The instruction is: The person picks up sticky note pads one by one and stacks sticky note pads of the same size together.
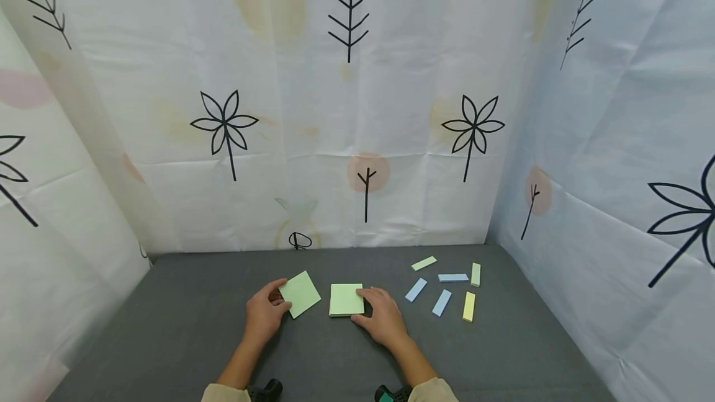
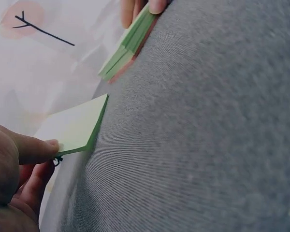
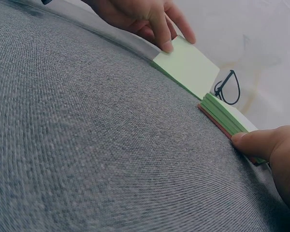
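My left hand (image 1: 265, 313) pinches a light green sticky note pad (image 1: 301, 294) between thumb and fingers. In the left wrist view that green pad (image 2: 77, 126) is tilted, its thin green edge showing. Right of it a stack of green sticky note pads (image 1: 344, 300) lies on the grey table, a small gap away in the head view. My right hand (image 1: 384, 318) grips this stack by its right side, thumb at the near corner. From the right wrist the stack (image 3: 227, 116) shows several green layers over a reddish bottom layer.
To the right lie several small strips: pale green ones (image 1: 475, 275), blue ones (image 1: 441, 303) and a yellow one (image 1: 468, 306). The grey table (image 1: 525, 352) is bordered at the back and sides by white patterned cloth (image 1: 402, 110).
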Available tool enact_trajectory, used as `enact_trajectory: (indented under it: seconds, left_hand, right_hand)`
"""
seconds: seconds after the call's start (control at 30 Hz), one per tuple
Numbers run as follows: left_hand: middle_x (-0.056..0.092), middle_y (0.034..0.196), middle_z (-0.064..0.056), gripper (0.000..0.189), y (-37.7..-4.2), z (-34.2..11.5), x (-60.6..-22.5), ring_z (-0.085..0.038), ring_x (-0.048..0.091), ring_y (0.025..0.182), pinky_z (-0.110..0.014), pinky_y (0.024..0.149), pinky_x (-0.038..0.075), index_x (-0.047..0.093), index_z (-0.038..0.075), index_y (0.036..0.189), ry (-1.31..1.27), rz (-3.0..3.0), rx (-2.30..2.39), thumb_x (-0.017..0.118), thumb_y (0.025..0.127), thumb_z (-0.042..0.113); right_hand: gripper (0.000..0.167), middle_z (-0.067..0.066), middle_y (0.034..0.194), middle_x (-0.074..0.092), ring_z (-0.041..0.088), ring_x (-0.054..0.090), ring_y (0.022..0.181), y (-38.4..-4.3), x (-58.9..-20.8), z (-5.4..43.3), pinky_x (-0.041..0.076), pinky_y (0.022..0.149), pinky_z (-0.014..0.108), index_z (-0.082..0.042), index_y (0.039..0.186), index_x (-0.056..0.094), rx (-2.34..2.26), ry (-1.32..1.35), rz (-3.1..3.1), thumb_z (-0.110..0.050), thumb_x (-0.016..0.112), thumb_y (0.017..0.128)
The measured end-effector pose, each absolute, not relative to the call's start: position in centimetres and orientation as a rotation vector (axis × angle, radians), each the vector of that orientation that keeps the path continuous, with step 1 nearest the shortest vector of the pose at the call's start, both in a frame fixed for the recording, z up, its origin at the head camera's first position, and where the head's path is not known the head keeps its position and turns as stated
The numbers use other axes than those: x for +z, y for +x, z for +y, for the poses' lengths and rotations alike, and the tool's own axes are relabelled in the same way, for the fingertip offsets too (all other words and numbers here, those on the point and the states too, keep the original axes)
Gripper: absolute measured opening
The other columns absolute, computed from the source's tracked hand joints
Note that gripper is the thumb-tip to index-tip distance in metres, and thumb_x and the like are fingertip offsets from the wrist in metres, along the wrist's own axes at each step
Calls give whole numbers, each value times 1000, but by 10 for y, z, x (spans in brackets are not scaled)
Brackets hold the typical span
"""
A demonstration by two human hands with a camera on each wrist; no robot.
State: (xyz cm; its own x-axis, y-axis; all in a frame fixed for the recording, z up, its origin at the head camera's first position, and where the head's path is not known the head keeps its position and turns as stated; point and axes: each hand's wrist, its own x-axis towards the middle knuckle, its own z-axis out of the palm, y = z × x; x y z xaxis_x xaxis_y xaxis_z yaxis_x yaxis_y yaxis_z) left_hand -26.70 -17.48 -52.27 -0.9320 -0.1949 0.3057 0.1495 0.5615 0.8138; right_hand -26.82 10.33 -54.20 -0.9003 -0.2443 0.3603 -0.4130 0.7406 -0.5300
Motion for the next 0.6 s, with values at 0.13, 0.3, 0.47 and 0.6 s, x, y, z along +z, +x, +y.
enact_trajectory:
  seconds: [0.13,0.3,0.47,0.6]
  left_hand:
    - [67,96,-15,45,-268,-173,-521,-23,67,80,-32,63,55,66,1,119,95,-2394,-1427,75,76,-8]
    - [61,105,-24,43,-270,-172,-522,-21,67,71,-29,56,57,64,-1,121,166,-2308,-1664,71,80,-10]
    - [52,111,-24,44,-272,-174,-525,-20,64,73,-32,61,57,61,-2,126,232,-2202,-1886,69,83,-10]
    - [49,110,-21,45,-274,-172,-526,-18,63,74,-33,63,58,59,-1,129,275,-2121,-2029,68,85,-8]
  right_hand:
    - [56,8,129,60,32,48,127,-269,-543,104,39,99,54,-13,130,62,906,518,-2672,-30,80,80]
    - [56,8,129,61,32,48,127,-269,-545,104,40,99,55,-13,130,62,903,519,-2672,-31,80,80]
    - [56,8,129,61,32,48,127,-269,-545,104,40,99,54,-13,130,62,893,526,-2663,-30,80,80]
    - [56,8,129,61,31,48,127,-269,-546,104,40,98,54,-13,130,62,894,527,-2652,-30,80,80]
